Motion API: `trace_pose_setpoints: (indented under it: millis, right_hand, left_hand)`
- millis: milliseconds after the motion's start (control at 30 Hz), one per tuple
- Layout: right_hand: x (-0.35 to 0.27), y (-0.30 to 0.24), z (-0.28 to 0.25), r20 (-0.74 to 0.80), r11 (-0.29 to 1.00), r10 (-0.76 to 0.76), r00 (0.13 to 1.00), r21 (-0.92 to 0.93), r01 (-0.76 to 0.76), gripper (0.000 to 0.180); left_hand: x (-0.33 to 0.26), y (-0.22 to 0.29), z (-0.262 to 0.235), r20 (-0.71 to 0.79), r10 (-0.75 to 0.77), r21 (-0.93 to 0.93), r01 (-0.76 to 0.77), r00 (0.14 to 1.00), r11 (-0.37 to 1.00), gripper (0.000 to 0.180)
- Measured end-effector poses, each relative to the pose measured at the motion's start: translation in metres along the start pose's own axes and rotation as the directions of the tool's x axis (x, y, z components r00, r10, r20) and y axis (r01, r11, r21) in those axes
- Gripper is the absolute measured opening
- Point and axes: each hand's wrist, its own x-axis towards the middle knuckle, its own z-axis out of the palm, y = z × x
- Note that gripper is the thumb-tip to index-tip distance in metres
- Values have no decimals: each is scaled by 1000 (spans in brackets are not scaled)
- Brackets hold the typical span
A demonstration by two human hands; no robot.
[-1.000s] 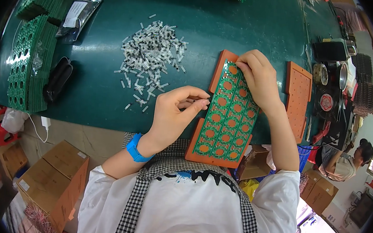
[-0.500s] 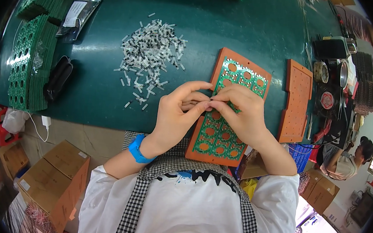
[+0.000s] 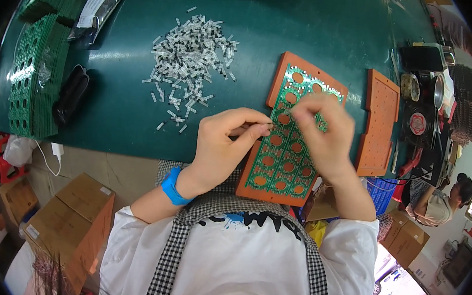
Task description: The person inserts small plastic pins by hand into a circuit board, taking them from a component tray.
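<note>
A green circuit board [image 3: 281, 153] with rows of round holes lies in a reddish-brown fixture [image 3: 276, 90] at the table's front edge. Small white parts line its far end. At the board's left edge, my left hand [image 3: 226, 142] pinches a small dark piece between thumb and fingertips; its kind is too small to tell. Over the board's middle is my right hand [image 3: 326, 137], slightly blurred, thumb and fingers bent together. Whatever sits in that pinch is hidden. Left of the board, a loose pile of small clear pieces with dark ends [image 3: 195, 54] covers part of the green table.
A second reddish-brown fixture [image 3: 379, 126] lies to the right, near a black round tin [image 3: 417, 124] and metal cups. Stacked green boards [image 3: 25, 81], a black pouch [image 3: 73, 95] and a silver bag [image 3: 97, 16] occupy the left. Cardboard boxes [image 3: 67, 211] stand on the floor.
My right hand has parted from my left fingertips and moved up and right over the board. The left hand stays at the board's edge, still pinching.
</note>
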Motion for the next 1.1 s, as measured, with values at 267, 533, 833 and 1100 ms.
trace_pose_setpoints:
  millis: [267, 533, 833, 1100]
  right_hand:
    - [17, 33, -9, 169, 984, 108, 980, -159, -81, 5]
    - [19, 34, -6, 143, 976, 92, 985, -208, -61, 7]
    - [4, 37, 3, 86, 879, -178, 980, -434, 198, 12]
    - [-4, 3, -1, 159, 997, -71, 985, 15, 70, 15]
  left_hand:
    - [5, 2, -4, 41, -94, -39, 96, 995, 995, 13]
    - [5, 1, -5, 68, -94, 6, 94, 993, 996, 18]
    - [4, 0, -4, 52, -77, -28, 79, 996, 996, 24]
    - [0, 2, -2, 125, -89, -96, 101, 988, 990, 31]
